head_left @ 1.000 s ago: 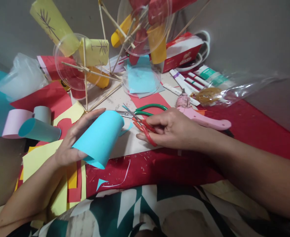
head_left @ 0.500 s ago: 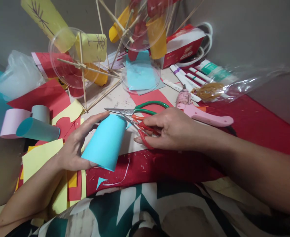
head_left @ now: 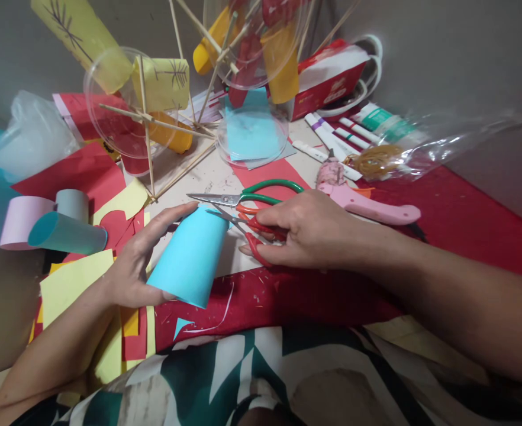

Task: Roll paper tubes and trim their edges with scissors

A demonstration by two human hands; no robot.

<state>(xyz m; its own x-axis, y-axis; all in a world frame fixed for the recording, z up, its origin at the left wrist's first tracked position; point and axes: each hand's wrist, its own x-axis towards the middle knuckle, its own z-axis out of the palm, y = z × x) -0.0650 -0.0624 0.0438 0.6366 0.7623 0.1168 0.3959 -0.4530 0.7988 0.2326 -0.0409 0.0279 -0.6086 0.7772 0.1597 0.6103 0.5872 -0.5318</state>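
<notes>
- Left hand point(head_left: 139, 263): your fingers grasp the blue paper tube point(head_left: 192, 254), index near its far rim, thumb by the near end.
- Right hand point(head_left: 309, 231): your fingers grip the red-handled scissors point(head_left: 256, 245) by the handles, blades at the tube's far rim.
- Tube position: held slanting in front of you, above the counter point(head_left: 474, 231).
- Technique: take short snips close to the rim; turn the tube with the left hand so the scissors hold one angle.
- Grip: go light, since the thin wall would probably crease; your left index lies close to the blades, so draw it back first.
- Spacing: the green-handled scissors point(head_left: 272, 183) lie just beyond the tube; avoid snagging them.
- Unclear: which blade sits inside the wall, and how deep any cut runs.
- Hidden: most other left fingers, behind the tube; its far opening barely shows.
- Cut off: tops of the stick frames point(head_left: 219, 56).
</notes>
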